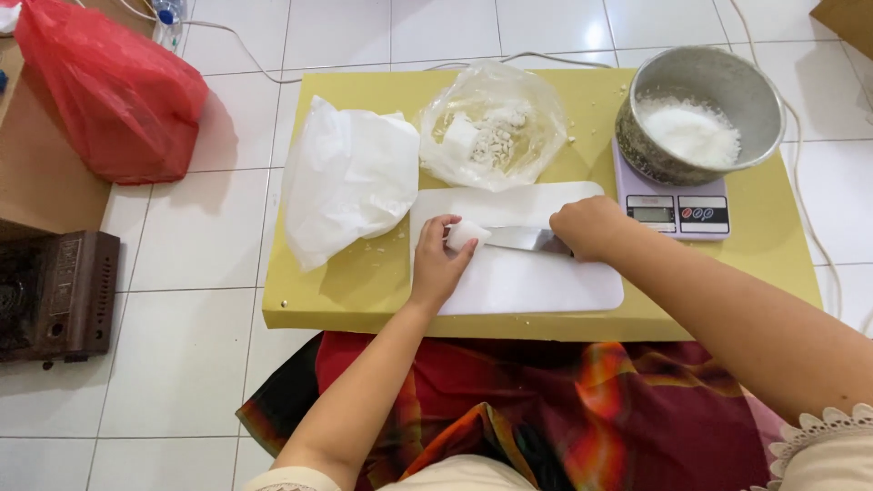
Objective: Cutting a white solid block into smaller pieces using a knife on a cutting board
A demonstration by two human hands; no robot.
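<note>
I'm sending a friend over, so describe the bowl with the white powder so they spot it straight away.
Find the low yellow table on the tiled floor. At its far right corner sits a small lilac scale, and the metal bowl stands on it. It is the only round, silvery container there, unlike the soft plastic bags beside it.

Three bags (350,182) — one bowl (700,114), one scale (677,214), one knife (518,238).

A floor of glossy white square tiles (191,245) reflects soft overhead light. A low yellow rectangular table (364,291) stands on it, with a dark brown slatted wooden box (55,295) nearby.
</note>
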